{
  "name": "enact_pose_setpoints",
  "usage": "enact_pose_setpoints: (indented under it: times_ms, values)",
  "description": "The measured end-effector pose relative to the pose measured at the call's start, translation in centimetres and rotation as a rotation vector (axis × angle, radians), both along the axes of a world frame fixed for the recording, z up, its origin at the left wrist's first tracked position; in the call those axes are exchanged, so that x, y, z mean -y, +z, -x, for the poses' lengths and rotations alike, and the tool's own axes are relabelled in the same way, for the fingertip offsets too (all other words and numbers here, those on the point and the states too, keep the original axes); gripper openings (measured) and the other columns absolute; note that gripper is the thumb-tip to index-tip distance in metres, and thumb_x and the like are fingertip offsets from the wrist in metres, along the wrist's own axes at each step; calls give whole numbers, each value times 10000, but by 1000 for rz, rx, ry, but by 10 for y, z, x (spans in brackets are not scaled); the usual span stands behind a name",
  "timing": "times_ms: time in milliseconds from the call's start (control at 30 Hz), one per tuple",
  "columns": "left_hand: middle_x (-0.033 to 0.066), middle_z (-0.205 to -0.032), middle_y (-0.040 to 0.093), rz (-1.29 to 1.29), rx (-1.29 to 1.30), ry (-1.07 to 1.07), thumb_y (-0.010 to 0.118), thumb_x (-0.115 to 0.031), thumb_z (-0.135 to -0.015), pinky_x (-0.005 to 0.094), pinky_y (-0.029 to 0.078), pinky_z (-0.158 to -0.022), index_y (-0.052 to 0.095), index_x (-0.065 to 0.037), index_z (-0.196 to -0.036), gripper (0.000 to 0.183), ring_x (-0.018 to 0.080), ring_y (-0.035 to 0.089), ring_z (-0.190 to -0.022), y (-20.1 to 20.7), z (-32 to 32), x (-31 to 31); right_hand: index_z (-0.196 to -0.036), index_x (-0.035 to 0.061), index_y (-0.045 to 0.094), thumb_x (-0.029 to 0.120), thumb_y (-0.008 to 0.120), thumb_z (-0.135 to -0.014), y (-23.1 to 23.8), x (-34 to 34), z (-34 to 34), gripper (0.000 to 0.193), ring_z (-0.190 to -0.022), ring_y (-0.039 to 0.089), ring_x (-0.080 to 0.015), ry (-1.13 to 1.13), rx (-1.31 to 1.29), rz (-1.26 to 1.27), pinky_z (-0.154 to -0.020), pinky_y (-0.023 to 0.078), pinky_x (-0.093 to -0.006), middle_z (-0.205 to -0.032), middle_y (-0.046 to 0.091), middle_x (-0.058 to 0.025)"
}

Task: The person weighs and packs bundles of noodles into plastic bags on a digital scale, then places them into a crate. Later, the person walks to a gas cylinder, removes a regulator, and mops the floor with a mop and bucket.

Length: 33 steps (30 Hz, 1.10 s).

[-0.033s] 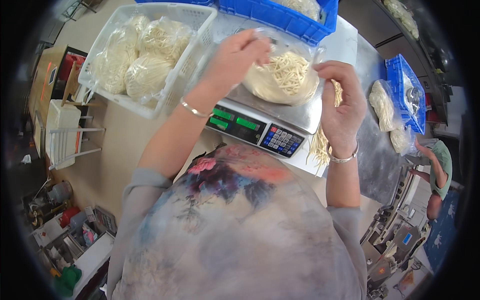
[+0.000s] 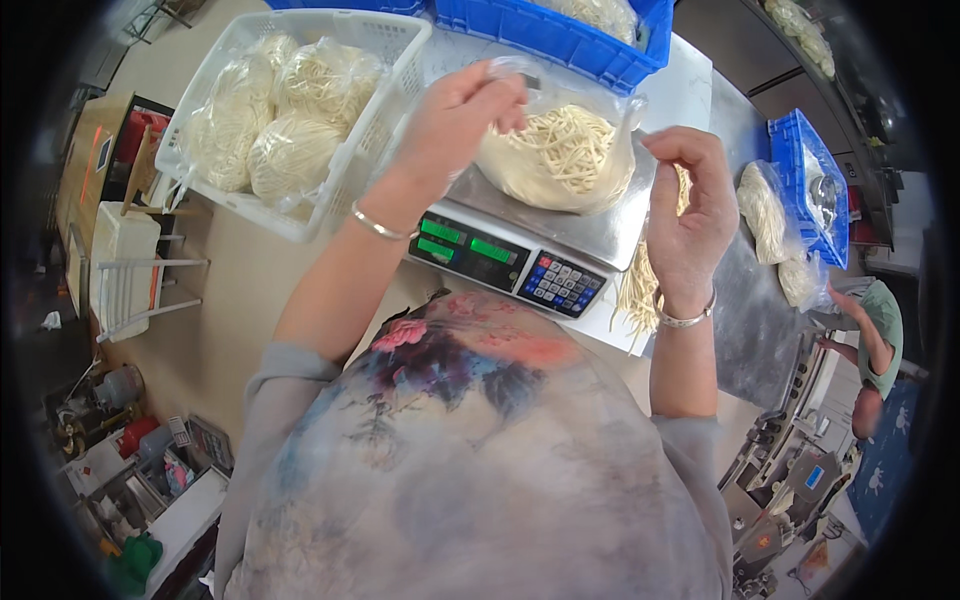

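A clear plastic bag of pale noodles [image 2: 572, 150] sits on the steel pan of a digital scale [image 2: 610, 235]. At the bag's upper left, my left hand [image 2: 455, 125] is closed, its fingertips pinching the plastic rim. My right hand [image 2: 692, 205] hovers just right of the bag, thumb and fingers curved apart with nothing visible between them. The bag's mouth gapes toward the top, and the noodles show inside. Loose noodles [image 2: 637, 290] lie beside the scale, partly hidden behind my right hand. Green digits glow on the scale's display [image 2: 465, 243].
A white plastic crate [image 2: 335, 205] with several bagged noodle bundles stands at the left. Blue crates [image 2: 600, 62] line the far edge; another blue crate [image 2: 800, 165] is at the right, beside bagged noodles [image 2: 765, 215]. A person in green [image 2: 880, 325] stands at the far right.
My right hand has come away from the bag's right edge, slightly to the right. My left hand has shifted a little left, with the bag's rim in its fingertips.
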<state>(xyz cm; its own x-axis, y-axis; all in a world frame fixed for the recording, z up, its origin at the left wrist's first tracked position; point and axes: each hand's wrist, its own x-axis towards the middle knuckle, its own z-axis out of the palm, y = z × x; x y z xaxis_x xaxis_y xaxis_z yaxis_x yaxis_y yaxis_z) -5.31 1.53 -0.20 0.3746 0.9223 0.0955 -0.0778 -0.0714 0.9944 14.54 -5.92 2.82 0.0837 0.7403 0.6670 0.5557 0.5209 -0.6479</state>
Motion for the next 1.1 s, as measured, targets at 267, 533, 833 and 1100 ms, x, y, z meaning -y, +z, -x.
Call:
enact_pose_setpoints:
  times_ms: [267,533,833,1100]
  values:
    - [-15,-692,503,7,235,18,456,-108,-930,221,408,-687,584,-12,-1136,261,59,442,-662,2,6,8,-936,50,633,43,582,-804,-43,-36,21,141,-856,598,-304,53,501,418,-762,477,-382,-953,606,-104]
    - [48,-1227,565,-105,110,36,440,-82,-901,198,399,-711,457,-44,-1324,425,50,412,-646,1,1,5,-983,81,631,44,557,-797,-77,-76,41,203,-937,573,-312,58,536,419,-785,482,-403,-1004,543,-110]
    - [0,-1201,567,-102,54,79,492,-50,-877,202,415,-640,515,-63,-1275,399,38,428,-674,-3,7,2,-856,53,560,33,607,-777,-90,-79,33,94,-816,573,-292,8,449,273,-682,460,-388,-911,553,-101]
    - [26,-1269,542,-130,54,57,482,-57,-885,185,405,-675,453,-47,-1326,442,31,417,-674,-6,6,2,-908,47,564,-12,592,-770,-84,-71,28,152,-783,578,-297,24,192,329,-670,460,-378,-833,575,-104]
